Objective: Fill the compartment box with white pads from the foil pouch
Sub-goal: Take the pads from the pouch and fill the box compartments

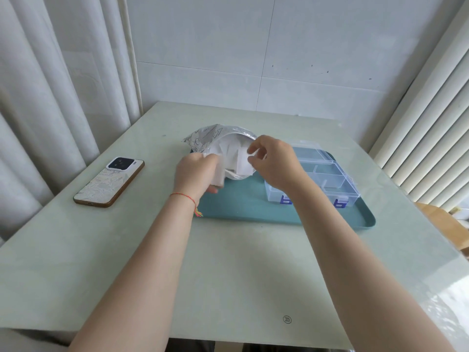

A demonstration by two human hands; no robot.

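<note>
A silver foil pouch [206, 134] lies open on the left part of a teal tray [243, 201], with white pads [234, 156] showing in its mouth. My left hand [195, 171] grips the pouch's near edge and some white material. My right hand [272, 161] pinches a white pad at the pouch opening. The clear plastic compartment box [330, 177], lid open, sits on the tray to the right of my right hand; its compartments look empty.
A phone [109, 181] lies face down on the pale green table [228, 262] at the left. Curtains hang at the left, blinds at the right, and a tiled wall stands behind the table.
</note>
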